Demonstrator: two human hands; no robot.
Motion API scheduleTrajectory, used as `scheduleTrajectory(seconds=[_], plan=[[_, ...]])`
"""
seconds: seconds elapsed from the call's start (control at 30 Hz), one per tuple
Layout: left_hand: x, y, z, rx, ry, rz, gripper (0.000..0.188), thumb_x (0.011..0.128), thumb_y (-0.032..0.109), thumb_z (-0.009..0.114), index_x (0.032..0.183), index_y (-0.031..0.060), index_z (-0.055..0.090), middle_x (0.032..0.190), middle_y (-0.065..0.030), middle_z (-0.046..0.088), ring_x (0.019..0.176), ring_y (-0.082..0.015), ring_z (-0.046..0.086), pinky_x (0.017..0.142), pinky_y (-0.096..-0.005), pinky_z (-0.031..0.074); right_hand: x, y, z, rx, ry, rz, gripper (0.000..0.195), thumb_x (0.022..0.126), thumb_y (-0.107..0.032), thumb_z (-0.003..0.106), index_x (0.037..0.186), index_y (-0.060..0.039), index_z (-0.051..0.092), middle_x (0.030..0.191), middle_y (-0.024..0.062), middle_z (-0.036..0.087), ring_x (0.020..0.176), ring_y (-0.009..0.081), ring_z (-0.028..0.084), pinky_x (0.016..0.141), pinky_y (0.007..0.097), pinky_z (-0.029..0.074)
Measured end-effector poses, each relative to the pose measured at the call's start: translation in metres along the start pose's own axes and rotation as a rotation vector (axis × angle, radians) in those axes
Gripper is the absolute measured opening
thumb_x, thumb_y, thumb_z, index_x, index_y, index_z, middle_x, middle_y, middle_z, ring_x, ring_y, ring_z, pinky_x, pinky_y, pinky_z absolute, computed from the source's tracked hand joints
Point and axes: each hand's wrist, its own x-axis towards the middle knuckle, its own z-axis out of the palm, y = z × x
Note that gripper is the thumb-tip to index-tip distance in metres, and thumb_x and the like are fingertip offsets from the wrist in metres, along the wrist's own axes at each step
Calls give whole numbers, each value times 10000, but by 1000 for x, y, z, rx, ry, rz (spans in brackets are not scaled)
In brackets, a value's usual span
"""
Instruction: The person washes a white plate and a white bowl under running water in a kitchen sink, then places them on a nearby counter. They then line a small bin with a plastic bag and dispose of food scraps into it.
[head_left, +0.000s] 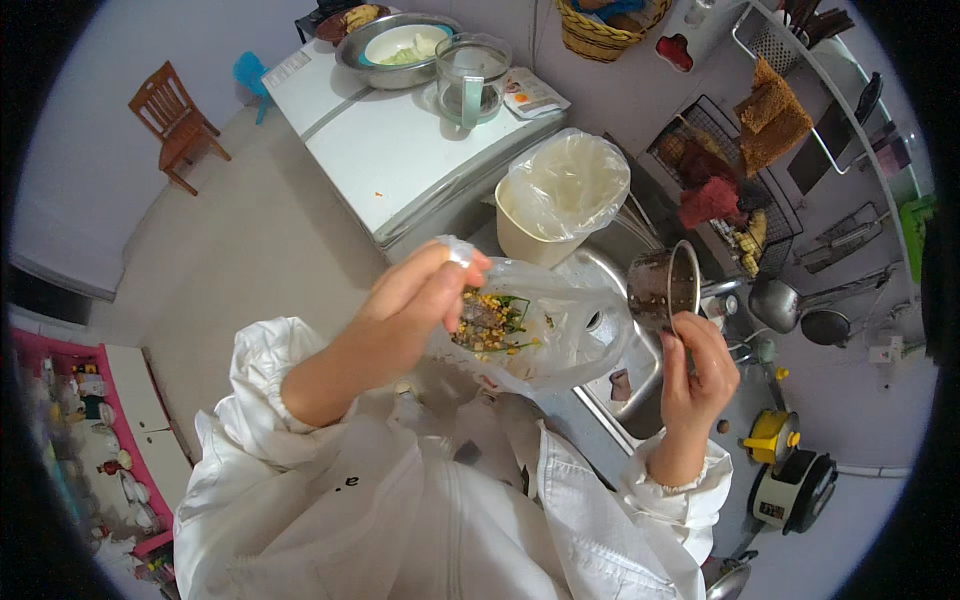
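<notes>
My left hand (416, 300) pinches the bunched rim of a clear plastic bag (574, 330). The bag hangs in front of me with its mouth spread toward the sink. Food scraps (491, 322), yellow bits and green stalks among them, show in the part of the bag by my left fingers. My right hand (697, 371) grips the rim of a metal sink strainer basket (651, 289), tipped on its side just right of the bag's mouth. Its interior is mostly turned from view. Beneath both lies the stainless steel sink (637, 390), partly covered by the bag.
A lined cream bin (536, 240) stands beyond the bag, against a white-topped cabinet (420, 161) bearing a glass jug (472, 82) and a metal basin (356, 64). Wall racks hold a wire basket (780, 210) and ladle (776, 304). A rice cooker (784, 491) sits at right.
</notes>
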Motion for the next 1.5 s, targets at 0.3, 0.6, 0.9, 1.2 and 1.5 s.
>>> scheduleTrajectory(seconds=[0.3, 0.6, 0.9, 1.2, 1.5], plan=[[-3, -22, -18, -30, -179, 126, 395, 923, 320, 221, 909, 4, 458, 759, -25, 421, 668, -89, 384, 657, -214, 341, -78, -50, 122, 1319, 155, 1211, 161, 859, -155, 467, 888, -3, 513, 720, 72, 560, 542, 167, 571, 505, 261, 504], [-3, -25, -20, -136, -212, 93, 389, 919, 327, 240, 915, 3, 455, 771, -23, 423, 674, -92, 382, 655, -217, 339, -79, -42, 147, 1496, 296, 1545, 193, 868, -198, 448, 906, -16, 499, 729, 90, 575, 534, 130, 560, 472, 212, 504], [0, -19, -8, -212, -61, 29, 363, 908, 309, 250, 844, 24, 465, 756, -48, 430, 684, -105, 386, 675, -227, 324, -77, -51, 72, 1261, -249, 941, 203, 860, -145, 462, 841, 45, 532, 710, 120, 594, 642, 172, 585, 589, 271, 472], [2, -18, 7, -280, 242, -36, 408, 884, 399, 323, 885, 20, 475, 850, -60, 465, 630, -106, 387, 596, -240, 329, -104, 112, 4, 1254, 236, 816, 265, 806, -190, 556, 803, 74, 569, 705, 128, 591, 545, 202, 577, 500, 292, 497], [15, -12, 31, -142, 471, -14, 352, 892, 390, 316, 753, 81, 412, 825, -44, 448, 494, -82, 316, 507, -215, 279, -223, 374, 210, 131, -605, 890, 260, 783, -198, 551, 881, 38, 597, 779, 162, 615, 644, 199, 612, 612, 298, 482]])
